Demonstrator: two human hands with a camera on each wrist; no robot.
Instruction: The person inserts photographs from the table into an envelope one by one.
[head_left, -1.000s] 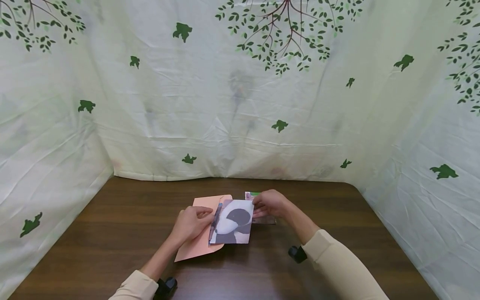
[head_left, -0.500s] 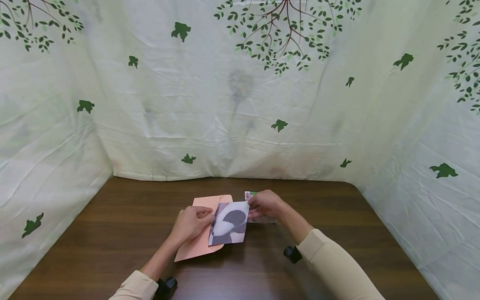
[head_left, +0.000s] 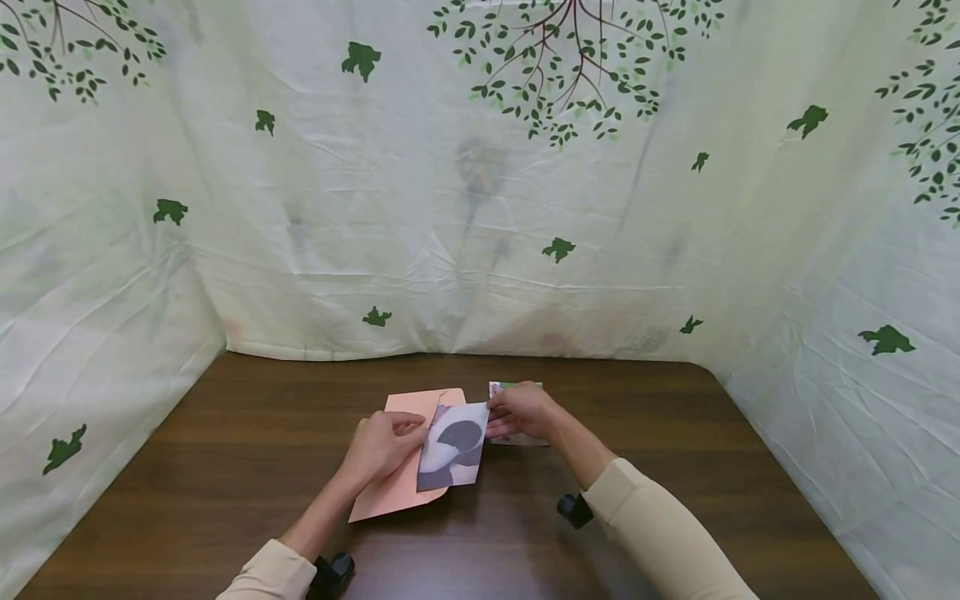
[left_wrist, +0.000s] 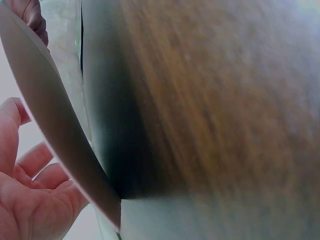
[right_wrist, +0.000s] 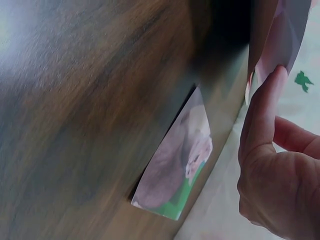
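Note:
A pink envelope [head_left: 393,497] is held over the table in my left hand [head_left: 381,448], with thumb and fingers at its opening side. In the left wrist view the envelope [left_wrist: 57,117] stands tilted above the tabletop, seen from its underside. My right hand [head_left: 523,410] pinches the upper right corner of a printed photo card [head_left: 453,446], grey and white. The card's left part is hidden at the envelope's mouth. Under and behind the right hand, a second photo card [right_wrist: 175,160] with pinkish-grey and green areas lies on the table.
The dark brown wooden table [head_left: 637,417] reaches back to a white cloth backdrop [head_left: 450,208] printed with green leaves and branches. Black wrist cameras sit below both wrists, the right one [head_left: 574,510] close over the tabletop.
My right hand has moved left with the photo card, and less of the card shows outside the envelope. The left hand and envelope have stayed in place.

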